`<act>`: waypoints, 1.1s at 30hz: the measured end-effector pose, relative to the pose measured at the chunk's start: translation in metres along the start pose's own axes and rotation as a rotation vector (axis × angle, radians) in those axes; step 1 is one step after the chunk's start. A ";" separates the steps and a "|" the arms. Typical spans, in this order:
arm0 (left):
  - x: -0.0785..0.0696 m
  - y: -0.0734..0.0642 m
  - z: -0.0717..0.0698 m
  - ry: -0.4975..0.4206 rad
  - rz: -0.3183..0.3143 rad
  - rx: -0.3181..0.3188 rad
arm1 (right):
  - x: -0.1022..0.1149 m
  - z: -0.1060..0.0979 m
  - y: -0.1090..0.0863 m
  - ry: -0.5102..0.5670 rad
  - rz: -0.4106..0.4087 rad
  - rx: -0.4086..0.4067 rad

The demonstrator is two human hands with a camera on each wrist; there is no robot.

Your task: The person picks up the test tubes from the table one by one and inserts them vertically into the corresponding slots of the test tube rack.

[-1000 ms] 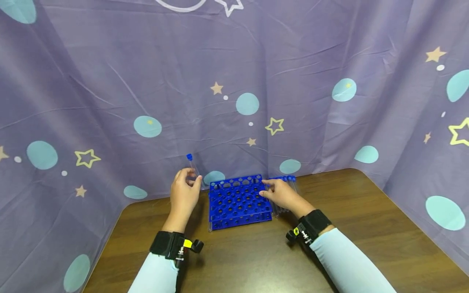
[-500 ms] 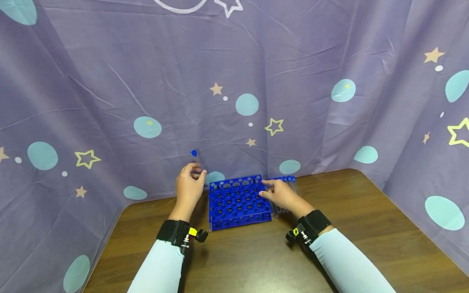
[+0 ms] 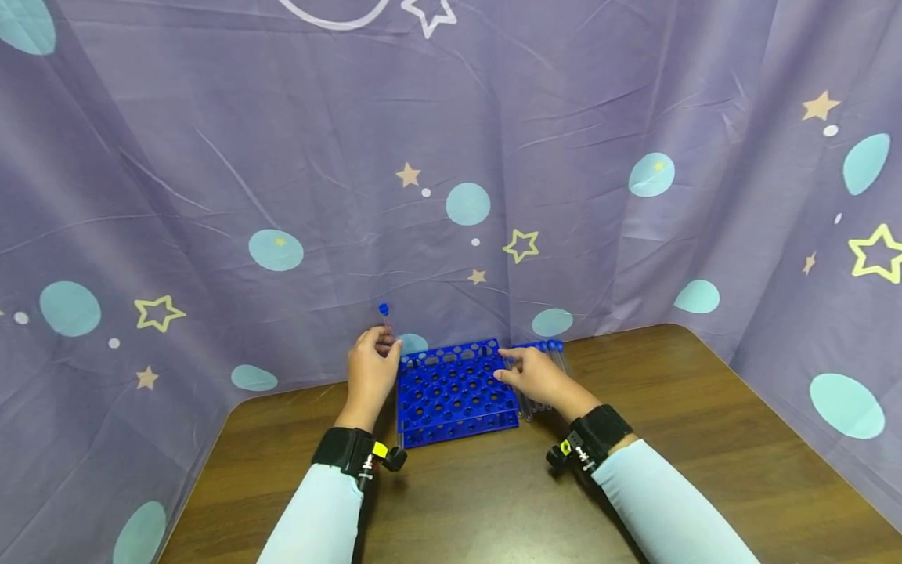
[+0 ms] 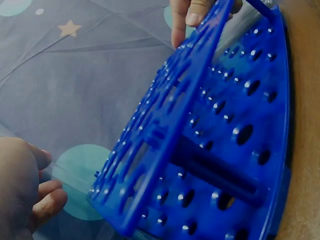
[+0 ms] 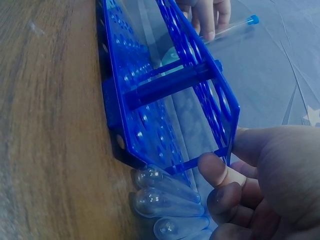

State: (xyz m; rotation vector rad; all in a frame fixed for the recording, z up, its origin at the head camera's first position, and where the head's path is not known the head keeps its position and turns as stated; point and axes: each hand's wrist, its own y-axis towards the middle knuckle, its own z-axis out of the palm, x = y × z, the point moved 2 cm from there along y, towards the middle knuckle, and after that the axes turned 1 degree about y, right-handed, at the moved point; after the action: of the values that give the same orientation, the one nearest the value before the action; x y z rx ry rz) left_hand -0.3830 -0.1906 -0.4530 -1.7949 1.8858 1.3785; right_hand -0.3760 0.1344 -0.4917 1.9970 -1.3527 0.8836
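Observation:
In the head view my left hand point(image 3: 371, 374) pinches a clear test tube with a blue cap point(image 3: 384, 309), held nearly upright at the back left corner of a blue test tube rack point(image 3: 454, 399). The left wrist view has the clear tube point(image 4: 75, 178) reaching the corner of the rack's top plate; whether its end is inside a hole I cannot tell. My right hand point(image 3: 541, 380) grips the rack's right edge, with thumb and fingers about the top plate point(image 5: 231, 117) in the right wrist view.
Several blue-capped test tubes point(image 3: 555, 345) lie right of the rack, partly behind my right hand; their rounded ends point(image 5: 150, 200) show in the right wrist view. A patterned purple curtain point(image 3: 338, 157) hangs behind the wooden table point(image 3: 479, 501).
My left hand has moved right with the test tube, to the rack's back left corner, and has lowered it slightly in the last half second. The right hand keeps its place on the rack.

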 end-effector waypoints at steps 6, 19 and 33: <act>0.006 -0.002 0.005 0.058 -0.003 0.043 | 0.000 0.000 0.000 -0.009 0.007 -0.007; 0.013 -0.006 0.011 0.134 -0.038 0.081 | 0.003 -0.001 0.000 0.015 0.029 0.009; 0.017 -0.010 0.014 0.147 -0.066 0.103 | 0.002 -0.002 0.000 0.007 0.025 0.003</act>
State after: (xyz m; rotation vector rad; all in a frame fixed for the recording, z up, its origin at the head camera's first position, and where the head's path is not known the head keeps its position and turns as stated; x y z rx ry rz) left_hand -0.3848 -0.1907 -0.4768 -1.9359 1.9102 1.1349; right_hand -0.3762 0.1346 -0.4894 1.9820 -1.3758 0.9034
